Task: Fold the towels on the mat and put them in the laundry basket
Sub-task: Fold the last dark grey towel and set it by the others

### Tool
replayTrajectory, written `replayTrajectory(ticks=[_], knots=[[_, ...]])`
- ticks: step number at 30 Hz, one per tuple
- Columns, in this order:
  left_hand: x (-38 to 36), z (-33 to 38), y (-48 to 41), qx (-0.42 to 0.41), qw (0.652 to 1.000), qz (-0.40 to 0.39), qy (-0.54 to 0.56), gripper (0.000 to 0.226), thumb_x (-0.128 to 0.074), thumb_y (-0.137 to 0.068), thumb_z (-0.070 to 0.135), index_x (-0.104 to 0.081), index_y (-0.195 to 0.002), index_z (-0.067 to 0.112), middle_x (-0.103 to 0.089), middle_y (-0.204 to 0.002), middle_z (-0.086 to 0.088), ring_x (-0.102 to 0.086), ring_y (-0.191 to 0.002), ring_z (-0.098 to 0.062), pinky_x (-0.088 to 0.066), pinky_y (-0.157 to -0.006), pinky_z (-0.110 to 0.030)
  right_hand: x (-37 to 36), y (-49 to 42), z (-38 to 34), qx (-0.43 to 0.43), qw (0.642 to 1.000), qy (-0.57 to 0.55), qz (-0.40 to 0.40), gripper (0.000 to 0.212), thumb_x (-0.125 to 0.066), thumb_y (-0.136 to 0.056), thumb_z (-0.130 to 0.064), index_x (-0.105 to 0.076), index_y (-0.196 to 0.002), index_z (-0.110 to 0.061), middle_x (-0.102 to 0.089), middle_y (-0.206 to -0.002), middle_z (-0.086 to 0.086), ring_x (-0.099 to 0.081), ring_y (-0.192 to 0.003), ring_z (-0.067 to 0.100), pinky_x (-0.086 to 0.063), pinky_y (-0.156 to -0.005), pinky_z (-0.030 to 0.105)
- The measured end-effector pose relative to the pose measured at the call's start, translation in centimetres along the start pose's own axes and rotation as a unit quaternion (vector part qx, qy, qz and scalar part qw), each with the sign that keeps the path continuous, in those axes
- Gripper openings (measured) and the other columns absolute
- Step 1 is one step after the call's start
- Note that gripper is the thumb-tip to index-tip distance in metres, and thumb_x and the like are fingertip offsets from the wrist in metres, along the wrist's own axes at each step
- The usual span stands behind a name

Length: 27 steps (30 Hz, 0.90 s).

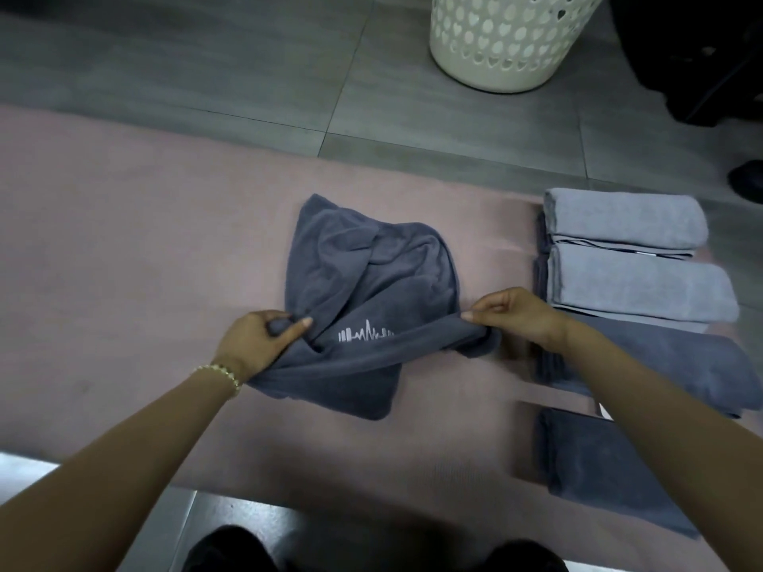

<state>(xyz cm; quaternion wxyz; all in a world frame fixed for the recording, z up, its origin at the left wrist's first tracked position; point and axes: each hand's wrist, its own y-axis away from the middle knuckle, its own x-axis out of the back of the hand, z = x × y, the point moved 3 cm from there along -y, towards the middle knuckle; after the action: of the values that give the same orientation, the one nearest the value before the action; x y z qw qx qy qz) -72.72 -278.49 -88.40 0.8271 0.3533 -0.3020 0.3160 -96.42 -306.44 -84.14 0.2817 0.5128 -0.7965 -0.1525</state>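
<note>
Head view: both forearms reach in from the lower corners and meet over the pink mat (124,262). The left hand (260,340) has its fingers curled round a bunched corner of the dark grey towel (363,274), thumb stretched out to the right along the cloth. A gold bracelet (223,371) sits on that wrist. The right hand (516,319) pinches the opposite end of the same folded edge between thumb and curled fingers, knuckles up. Between the two hands the edge is drawn out in a raised band, with a white embroidered logo (365,333) just beyond it. The rest of the towel lies rumpled on the middle of the mat.

Counted: one towel in the hands. At the right end of the mat lie four folded ones: two light grey towels (623,218) side by side, then two dark grey folded towels (681,365) nearer the person, partly hidden by the right forearm. Dark cloth edges show under the light pair; whether these are further towels I cannot tell.

One white laundry basket (503,39) with heart-shaped holes stands on the grey tiled floor (206,68) beyond the mat, well apart from the towels.
</note>
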Motion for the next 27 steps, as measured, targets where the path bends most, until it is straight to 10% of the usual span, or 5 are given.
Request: replayTrajectory(ticks=[6,12,20,27], knots=[[-0.4,1.2,0.0,-0.038,0.955,-0.241,-0.167,0.056,-0.049,-0.080,0.069,-0.058,-0.060,0.017,-0.062,-0.069,0.000,-0.059,-0.077,-0.023,-0.044,-0.074,-0.031,-0.5,-1.1,-1.8,0.014,0.994,-0.107,-0.019,0.015,-0.064,-0.085,-0.004,-0.069,-0.098,-0.008,-0.073,-0.082,-0.005,-0.066,-0.077,0.002,-0.052,-0.075,0.011],[-0.3,2.1,-2.1,-0.037,0.999,0.032,-0.020,0.051,-0.053,-0.086,0.055,-0.062,-0.117,0.015,-0.066,-0.118,-0.007,-0.060,-0.109,-0.027,-0.046,-0.094,-0.033,-3.4,-3.3,-3.0,0.058,0.997,-0.049,0.006,0.013,-0.066,-0.083,0.002,-0.062,-0.081,-0.010,-0.068,-0.061,-0.010,-0.060,-0.059,-0.005,-0.046,-0.063,0.008],[-3.6,5.1,-4.4,-0.151,0.988,-0.034,-0.020,0.065,-0.047,-0.094,0.044,-0.016,-0.150,0.032,-0.024,-0.155,0.007,-0.035,-0.137,-0.019,-0.033,-0.106,-0.029,-6.7,-6.6,-1.7,0.124,0.982,0.140,-0.005,0.007,-0.068,-0.085,-0.009,-0.073,-0.090,-0.010,-0.067,-0.088,-0.007,-0.064,-0.084,0.008,-0.048,-0.086,0.018],[-5.4,6.3,-6.5,-0.067,0.993,-0.075,-0.067,0.067,-0.039,-0.092,0.057,-0.008,-0.149,0.041,-0.023,-0.155,-0.007,-0.034,-0.137,-0.027,-0.036,-0.104,-0.037,-6.2,-7.2,1.7,0.054,0.992,0.106,0.047,0.012,-0.076,-0.078,-0.018,-0.065,-0.081,-0.015,-0.063,-0.081,-0.008,-0.057,-0.076,0.002,-0.045,-0.074,0.010]])
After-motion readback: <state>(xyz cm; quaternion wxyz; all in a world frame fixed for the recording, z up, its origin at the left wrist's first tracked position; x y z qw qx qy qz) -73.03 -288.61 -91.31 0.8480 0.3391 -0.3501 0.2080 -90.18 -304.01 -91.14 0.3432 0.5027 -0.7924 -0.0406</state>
